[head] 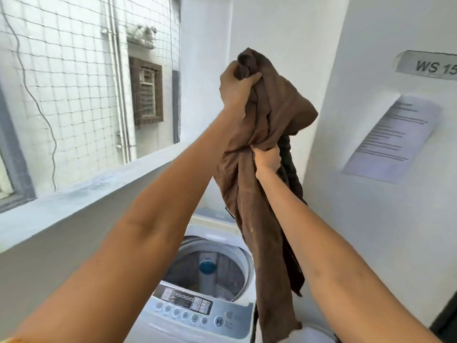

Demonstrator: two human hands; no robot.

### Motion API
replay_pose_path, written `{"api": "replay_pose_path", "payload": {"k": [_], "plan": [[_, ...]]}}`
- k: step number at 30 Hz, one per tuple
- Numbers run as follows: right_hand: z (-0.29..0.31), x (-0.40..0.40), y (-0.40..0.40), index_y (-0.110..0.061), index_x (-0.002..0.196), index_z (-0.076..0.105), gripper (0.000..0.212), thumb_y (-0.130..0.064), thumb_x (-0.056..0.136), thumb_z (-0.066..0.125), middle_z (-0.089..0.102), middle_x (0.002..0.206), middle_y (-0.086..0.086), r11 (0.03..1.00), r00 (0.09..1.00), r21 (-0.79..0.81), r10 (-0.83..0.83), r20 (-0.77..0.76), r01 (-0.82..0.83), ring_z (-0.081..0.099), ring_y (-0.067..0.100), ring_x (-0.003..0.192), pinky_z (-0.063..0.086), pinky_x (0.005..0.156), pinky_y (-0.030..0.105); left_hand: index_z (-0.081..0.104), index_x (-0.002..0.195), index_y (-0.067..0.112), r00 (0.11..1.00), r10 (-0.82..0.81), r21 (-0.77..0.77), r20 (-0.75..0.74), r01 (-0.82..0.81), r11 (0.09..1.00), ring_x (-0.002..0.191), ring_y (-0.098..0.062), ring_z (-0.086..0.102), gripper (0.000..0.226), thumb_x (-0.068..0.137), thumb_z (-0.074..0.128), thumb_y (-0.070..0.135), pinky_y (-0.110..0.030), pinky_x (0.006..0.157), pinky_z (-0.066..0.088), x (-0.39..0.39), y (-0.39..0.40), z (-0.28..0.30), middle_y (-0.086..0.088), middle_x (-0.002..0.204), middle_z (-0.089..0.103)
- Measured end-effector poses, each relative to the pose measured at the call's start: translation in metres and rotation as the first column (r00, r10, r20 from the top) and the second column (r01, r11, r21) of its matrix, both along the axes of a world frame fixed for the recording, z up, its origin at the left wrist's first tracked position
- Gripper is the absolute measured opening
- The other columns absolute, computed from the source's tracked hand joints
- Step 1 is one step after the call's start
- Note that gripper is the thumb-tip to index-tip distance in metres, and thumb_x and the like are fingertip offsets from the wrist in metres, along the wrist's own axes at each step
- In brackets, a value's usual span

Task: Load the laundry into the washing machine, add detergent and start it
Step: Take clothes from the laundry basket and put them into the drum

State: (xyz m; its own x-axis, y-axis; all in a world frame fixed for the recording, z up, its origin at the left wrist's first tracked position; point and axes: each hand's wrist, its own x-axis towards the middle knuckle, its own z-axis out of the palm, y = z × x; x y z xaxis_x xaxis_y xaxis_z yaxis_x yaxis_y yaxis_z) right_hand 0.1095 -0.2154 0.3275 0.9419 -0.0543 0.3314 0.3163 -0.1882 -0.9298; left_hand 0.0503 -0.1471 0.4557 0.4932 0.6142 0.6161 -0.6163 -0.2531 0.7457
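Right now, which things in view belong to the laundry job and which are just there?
Part of the job:
- brown garment, gripped by the left hand up top and the right hand lower down
- washing machine, lid open
- its drum
- its control panel

Just there:
- printed notice on the wall
- WS sign
- window netting
- ledge

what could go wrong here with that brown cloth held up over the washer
The brown garment is bunched in the left hand and right hand, and its tail hangs right of the open drum. Dropped as is, it may land on the rim. A darker piece behind could slip loose.
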Motion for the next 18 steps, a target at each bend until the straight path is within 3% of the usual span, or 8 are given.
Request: {"api": "replay_pose_path", "payload": {"k": [5,12,18], "plan": [[0.038,-0.001,0.048,-0.013,0.132,0.051,0.055,-0.037,0.086,0.066,0.058,0.130,0.010,0.979,0.992,0.164,0.126,-0.012,-0.123,0.053,0.032,0.118,0.039,0.103,0.041,0.060,0.082,0.013,0.996,0.038,-0.082,0.078,-0.032,0.996,0.090,-0.025,0.066,0.020,0.069,0.075,0.014,-0.047,0.083,0.056,-0.014,0.028,0.019,-0.005,0.086,0.068],[0.055,0.004,0.088,-0.011,0.129,0.054,0.054,-0.035,0.083,0.068,0.059,0.126,0.011,0.912,0.985,0.376,0.173,0.011,-0.164,0.054,0.034,0.116,0.043,0.098,0.043,0.063,0.086,0.013,0.985,-0.052,-0.067,0.167,0.064,0.996,0.090,-0.022,0.065,0.018,0.075,0.074,0.004,-0.039,0.087,0.056,-0.018,0.033,0.021,-0.005,0.088,0.068],[-0.044,0.028,0.078,-0.011,0.131,0.054,0.061,-0.039,0.080,0.071,0.059,0.129,0.013,0.969,0.972,0.134,0.219,-0.080,-0.207,0.054,0.034,0.119,0.044,0.097,0.040,0.064,0.083,0.018,0.996,0.086,-0.117,-0.007,-0.087,0.989,0.090,-0.025,0.067,0.017,0.072,0.075,0.012,-0.047,0.086,0.055,0.014,0.058,-0.060,-0.005,0.088,0.070]]}}
